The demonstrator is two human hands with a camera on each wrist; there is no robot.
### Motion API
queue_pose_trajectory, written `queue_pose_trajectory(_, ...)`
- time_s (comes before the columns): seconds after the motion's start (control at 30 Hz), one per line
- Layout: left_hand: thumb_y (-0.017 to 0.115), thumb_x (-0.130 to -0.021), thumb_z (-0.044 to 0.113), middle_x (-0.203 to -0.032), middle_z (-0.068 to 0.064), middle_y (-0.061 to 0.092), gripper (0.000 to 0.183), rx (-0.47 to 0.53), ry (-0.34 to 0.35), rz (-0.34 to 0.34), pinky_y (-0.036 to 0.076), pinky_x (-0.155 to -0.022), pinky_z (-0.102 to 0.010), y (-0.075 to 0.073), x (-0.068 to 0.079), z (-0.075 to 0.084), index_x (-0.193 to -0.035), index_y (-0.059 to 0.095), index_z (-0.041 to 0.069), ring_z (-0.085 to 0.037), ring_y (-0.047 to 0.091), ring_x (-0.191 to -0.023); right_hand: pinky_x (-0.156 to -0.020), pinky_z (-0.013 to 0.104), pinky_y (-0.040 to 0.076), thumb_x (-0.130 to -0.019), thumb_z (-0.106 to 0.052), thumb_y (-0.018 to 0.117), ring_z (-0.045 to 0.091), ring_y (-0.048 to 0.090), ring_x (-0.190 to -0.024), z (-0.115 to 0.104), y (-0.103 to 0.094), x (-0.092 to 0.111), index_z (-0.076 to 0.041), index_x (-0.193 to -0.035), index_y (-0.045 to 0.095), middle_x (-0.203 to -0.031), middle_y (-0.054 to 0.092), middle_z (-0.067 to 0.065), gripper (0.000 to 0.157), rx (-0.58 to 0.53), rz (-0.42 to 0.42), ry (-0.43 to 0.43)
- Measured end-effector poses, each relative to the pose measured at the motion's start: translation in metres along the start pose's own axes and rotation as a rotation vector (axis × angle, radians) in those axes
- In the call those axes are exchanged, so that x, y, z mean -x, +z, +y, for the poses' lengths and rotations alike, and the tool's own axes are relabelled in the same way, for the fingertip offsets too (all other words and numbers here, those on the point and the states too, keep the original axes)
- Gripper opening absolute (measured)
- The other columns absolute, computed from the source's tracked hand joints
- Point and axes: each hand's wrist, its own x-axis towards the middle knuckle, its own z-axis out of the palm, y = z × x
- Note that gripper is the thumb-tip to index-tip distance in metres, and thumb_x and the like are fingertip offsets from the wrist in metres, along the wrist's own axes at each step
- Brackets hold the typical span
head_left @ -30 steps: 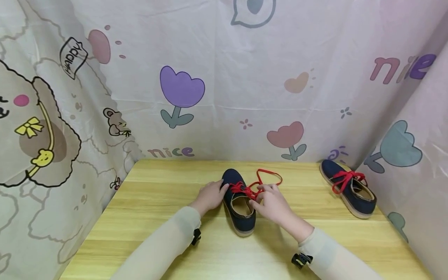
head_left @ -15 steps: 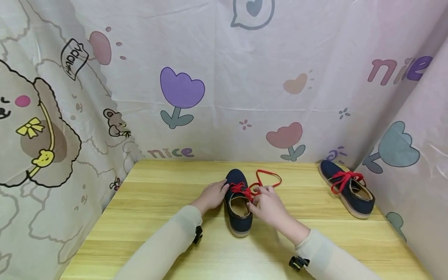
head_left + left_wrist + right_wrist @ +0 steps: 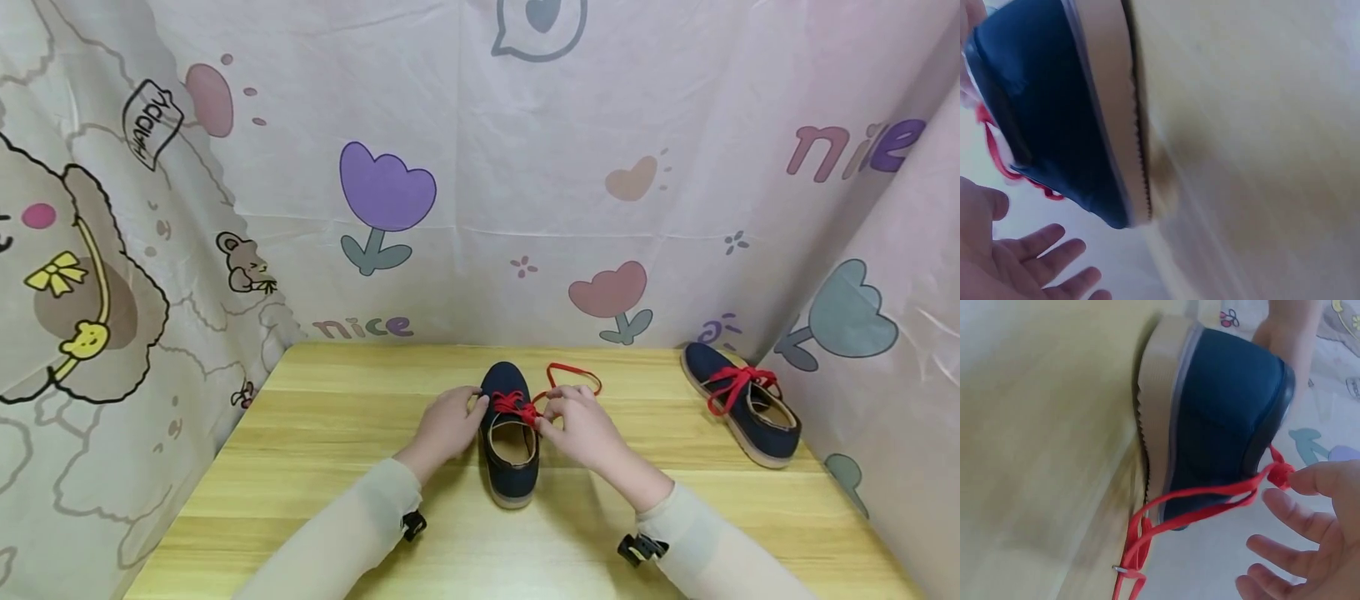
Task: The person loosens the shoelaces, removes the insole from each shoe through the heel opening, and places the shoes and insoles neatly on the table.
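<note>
A dark blue shoe (image 3: 501, 379) with a pale sole stands upright on the table, toe pointing away. Its red shoelace (image 3: 510, 404) crosses the tongue and trails off to the right. Beside the toe, on the left, is my left hand (image 3: 446, 425); the left wrist view has its fingers loosely extended, holding nothing, near the shoe (image 3: 1041, 81). At the lace knot (image 3: 1279, 475), the thumb and index finger of my right hand (image 3: 1322, 537) pinch the shoelace, the other fingers relaxed. From there, loose lace strands (image 3: 1210, 490) hang down past the shoe's side.
At the table's right rear stands a matching blue shoe (image 3: 772, 429), its red laces tied in a bow (image 3: 744, 383). A printed curtain (image 3: 480, 192) hangs behind the wooden table (image 3: 337, 483) and along both sides. A loose lace loop (image 3: 573, 368) lies behind my right hand.
The shoe has straightened a little, its heel swinging left and its toe right. My right hand's fingers have closed in at the knot. My left hand stays beside the toe.
</note>
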Motion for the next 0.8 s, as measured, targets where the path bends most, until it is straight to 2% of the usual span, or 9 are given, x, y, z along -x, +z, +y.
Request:
queue_pose_trajectory(0.2, 0.057, -0.100, 0.043, -0.123, -0.006, 0.069, 0.040, -0.145, 0.010, 0.090, 0.043, -0.102, -0.052, -0.006, 0.011, 0.012, -0.120, 0.072, 0.011, -0.031, 0.058, -0.122, -0.093, 0.049, 0.047, -0.089, -0.019, 0.073, 0.035, 0.053, -0.109, 0.006, 0.002, -0.008, -0.021, -0.070, 0.067, -0.122, 0.067, 0.014, 0.020, -0.004, -0.002, -0.022)
queue_pose_trajectory(0.33, 0.062, -0.095, 0.047, -0.115, -0.005, 0.073, 0.040, -0.236, 0.016, 0.102, 0.045, -0.097, -0.051, -0.006, 0.016, 0.020, -0.113, 0.075, 0.014, -0.031, 0.060, -0.118, -0.094, 0.048, 0.046, -0.090, -0.022, 0.075, 0.034, 0.052, -0.110, 0.007, 0.007, -0.012, -0.019, -0.074, 0.070, -0.122, 0.066, 0.013, 0.016, -0.009, -0.014, -0.016)
queue_pose_trajectory(0.53, 0.066, -0.092, 0.046, -0.113, -0.005, 0.073, 0.042, -0.267, 0.029, 0.094, 0.045, -0.097, -0.050, -0.002, 0.019, 0.027, -0.113, 0.075, 0.011, -0.031, 0.060, -0.116, -0.095, 0.050, 0.047, -0.089, -0.026, 0.077, 0.036, 0.053, -0.113, 0.004, 0.009, -0.014, -0.020, -0.073, 0.067, -0.123, 0.065, 0.015, 0.019, -0.004, -0.015, -0.019)
queue_pose_trajectory(0.8, 0.069, -0.092, 0.041, -0.116, -0.007, 0.072, 0.039, -0.302, 0.019, 0.098, 0.045, -0.096, -0.049, 0.001, 0.015, 0.031, -0.115, 0.072, 0.010, -0.030, 0.060, -0.115, -0.095, 0.046, 0.048, -0.083, -0.030, 0.082, 0.033, 0.054, -0.112, -0.001, 0.013, -0.020, -0.020, -0.068, 0.066, -0.119, 0.066, 0.012, 0.024, 0.112, 0.032, -0.060)
